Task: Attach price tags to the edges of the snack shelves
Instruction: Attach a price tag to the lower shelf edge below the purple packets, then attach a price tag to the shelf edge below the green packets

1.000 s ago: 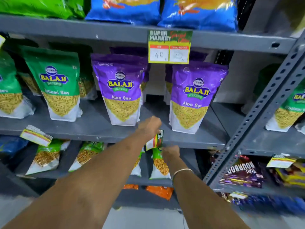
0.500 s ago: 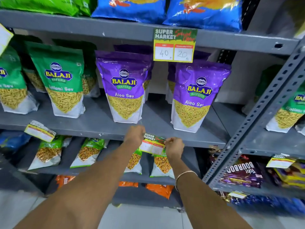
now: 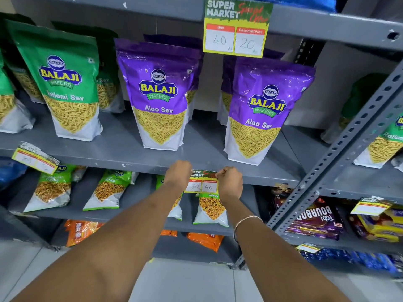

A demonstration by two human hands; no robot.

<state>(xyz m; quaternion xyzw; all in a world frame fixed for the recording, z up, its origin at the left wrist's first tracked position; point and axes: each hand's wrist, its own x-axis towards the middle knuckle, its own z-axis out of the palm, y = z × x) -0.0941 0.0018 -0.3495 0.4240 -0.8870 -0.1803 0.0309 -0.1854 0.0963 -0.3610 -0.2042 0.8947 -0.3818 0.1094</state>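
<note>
Grey shelf edge (image 3: 139, 163): both hands pinning price tag (image 3: 201, 182).

Premises: a retail grocery shop, snack aisle; grey slotted-angle steel shelving (image 3: 340, 153) stands in tiers over a pale tiled floor (image 3: 185, 280). Stock is packaged and front-faced in rows: green Ratlami Sev pouches (image 3: 63, 83) at left, purple Aloo Sev pouches (image 3: 160, 94) at centre, Bourbon biscuit packs (image 3: 316, 219) lower right; orange packets (image 3: 205, 240) sit on the lowest tier. A printed "Super Market" price card (image 3: 236, 29) on the far upper shelf edge shows MRP 40, discounted price 20; similar cards (image 3: 35, 158) hang on other shelf edges.
</note>
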